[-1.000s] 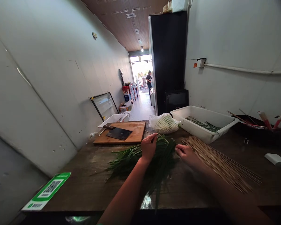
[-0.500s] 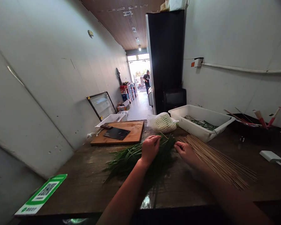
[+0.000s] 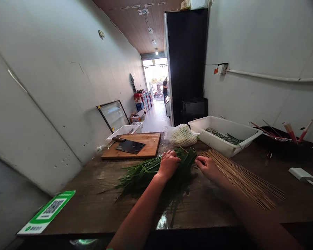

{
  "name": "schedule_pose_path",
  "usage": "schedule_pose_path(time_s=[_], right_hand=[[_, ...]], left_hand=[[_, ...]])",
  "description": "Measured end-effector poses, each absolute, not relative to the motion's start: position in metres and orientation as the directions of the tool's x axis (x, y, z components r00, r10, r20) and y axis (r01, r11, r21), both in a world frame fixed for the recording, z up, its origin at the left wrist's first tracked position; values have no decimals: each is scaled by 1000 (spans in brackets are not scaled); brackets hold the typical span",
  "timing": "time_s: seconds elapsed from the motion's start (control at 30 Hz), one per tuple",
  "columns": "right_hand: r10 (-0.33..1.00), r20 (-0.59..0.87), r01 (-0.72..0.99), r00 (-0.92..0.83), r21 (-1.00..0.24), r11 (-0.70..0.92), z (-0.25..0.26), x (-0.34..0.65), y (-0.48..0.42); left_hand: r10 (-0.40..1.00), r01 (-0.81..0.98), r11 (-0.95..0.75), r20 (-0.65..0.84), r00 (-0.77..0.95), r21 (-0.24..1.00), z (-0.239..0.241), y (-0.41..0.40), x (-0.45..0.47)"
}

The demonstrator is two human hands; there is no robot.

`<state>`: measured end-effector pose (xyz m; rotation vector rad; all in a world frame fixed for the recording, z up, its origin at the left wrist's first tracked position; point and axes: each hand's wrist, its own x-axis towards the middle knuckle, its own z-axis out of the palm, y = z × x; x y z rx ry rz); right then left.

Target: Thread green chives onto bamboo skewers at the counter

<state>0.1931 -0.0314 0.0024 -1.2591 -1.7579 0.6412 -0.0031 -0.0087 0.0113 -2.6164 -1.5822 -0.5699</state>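
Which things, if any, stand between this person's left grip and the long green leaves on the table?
Nothing visible does: the left grip appears to touch the long green leaves. The cleaver lies away on the cutting board, and the wooden skewers lie on the other side, beside the right grip.

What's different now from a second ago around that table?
The left hand has moved down and slightly right, over the green leaves. The person in the background is now more hidden by the black cabinet. The right hand stays by the leaves' right end; the knife, cutting board and thin sticks lie as before.
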Motion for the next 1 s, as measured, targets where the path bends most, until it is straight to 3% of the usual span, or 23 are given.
schedule_pose_path(time_s=[0.37,0.63,0.83,0.93,1.0], right_hand=[[915,365,415,-173,-815,404,-14,195,-20],[918,378,443,-124,-806,392,-4,193,-29],[923,364,472,-125,-796,378,-5,192,-29],[914,388,478,-121,-784,396,-7,193,-28],[913,395,497,-101,-775,391,-7,194,-27]], left_hand=[[911,881,-351,334,243,318,8,-4,-1],[803,740,-442,592,74,507,17,0,-3],[842,605,-423,540,-13,675,11,6,-1],[847,647,-404,532,-3,647,18,5,-6],[864,758,-373,497,75,535,28,-1,-13]])
